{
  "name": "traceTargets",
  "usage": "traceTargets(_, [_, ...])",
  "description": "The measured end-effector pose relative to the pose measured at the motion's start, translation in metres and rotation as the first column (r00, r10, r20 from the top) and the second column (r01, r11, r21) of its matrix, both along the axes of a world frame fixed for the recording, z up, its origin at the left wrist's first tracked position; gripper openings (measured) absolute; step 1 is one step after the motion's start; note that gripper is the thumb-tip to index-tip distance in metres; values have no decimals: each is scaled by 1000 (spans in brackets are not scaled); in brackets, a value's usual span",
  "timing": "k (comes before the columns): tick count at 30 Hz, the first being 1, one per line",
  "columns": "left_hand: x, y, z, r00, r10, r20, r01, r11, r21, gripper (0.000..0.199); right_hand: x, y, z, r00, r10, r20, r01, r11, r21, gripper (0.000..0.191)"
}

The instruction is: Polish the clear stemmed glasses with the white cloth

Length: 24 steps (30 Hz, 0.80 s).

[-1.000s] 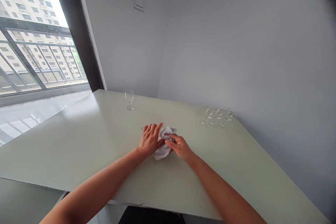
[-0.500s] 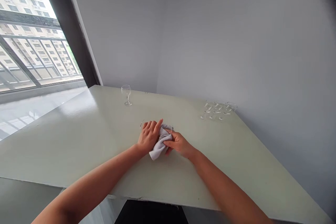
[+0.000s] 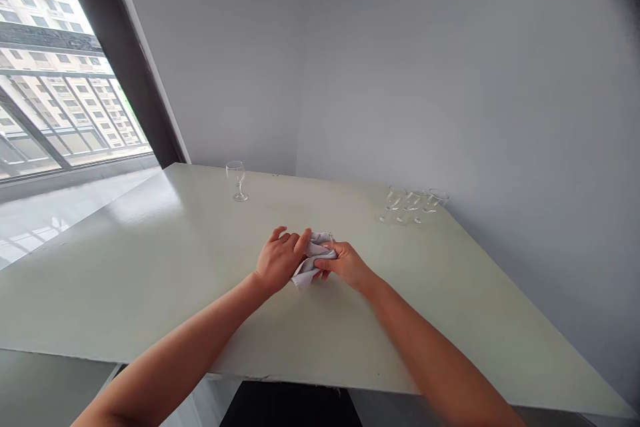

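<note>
A light grey cloth (image 3: 316, 259) is bunched between my two hands, over the middle of the table. Clear glass shows at the cloth's upper right edge, part of a wine glass (image 3: 331, 237) that is mostly hidden by cloth and fingers. My left hand (image 3: 283, 257) is closed round the glass from the left, thumb against the cloth and fingers curled over. From the right, my right hand (image 3: 344, 263) pinches the cloth against the glass, thumb on top. One corner of the cloth hangs below the hands.
One wine glass (image 3: 236, 180) stands upright at the back left of the pale table (image 3: 165, 280). Several more glasses (image 3: 415, 201) are grouped at the back right, close to the wall. The front table edge runs under my forearms, with a dark seat (image 3: 290, 405) below.
The cloth has shifted slightly right and up with my right hand, and its hanging corner is shorter. My left hand has turned a little, covering the glass edge seen at its left before.
</note>
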State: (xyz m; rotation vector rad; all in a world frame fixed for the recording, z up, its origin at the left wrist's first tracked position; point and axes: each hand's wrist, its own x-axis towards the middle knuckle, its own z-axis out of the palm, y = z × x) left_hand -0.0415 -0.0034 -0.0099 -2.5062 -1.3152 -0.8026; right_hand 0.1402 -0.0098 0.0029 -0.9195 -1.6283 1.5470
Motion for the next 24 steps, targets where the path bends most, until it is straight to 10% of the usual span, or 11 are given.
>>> traceTargets(3, [-7,3,6,990,-63,123,104,924,-368,34,11,-2,9,982,96,162,-111,990,92,25])
traceTargets(7, [-16,7,14,910,-283,304,408,474,-780,35,25,-2,20,924,266,273,-300,950,89,22])
traceTargets(8, [-17,7,16,905,-292,310,417,465,-781,36,27,-1,22,926,270,265,-297,952,67,22])
traceTargets(11, [-14,5,18,968,-109,226,207,857,-472,36,25,2,22,981,119,152,-126,991,38,25])
traceTargets(13, [-10,3,17,983,-11,181,31,994,-108,32,20,5,19,1000,-22,9,22,1000,-9,29])
traceTargets(18, [-8,2,14,996,-13,87,-3,985,171,19,9,6,9,970,-127,-208,77,970,-232,22])
traceTargets(24, [-13,7,8,960,-15,278,122,919,-374,29,22,3,15,997,61,46,-61,998,-14,29])
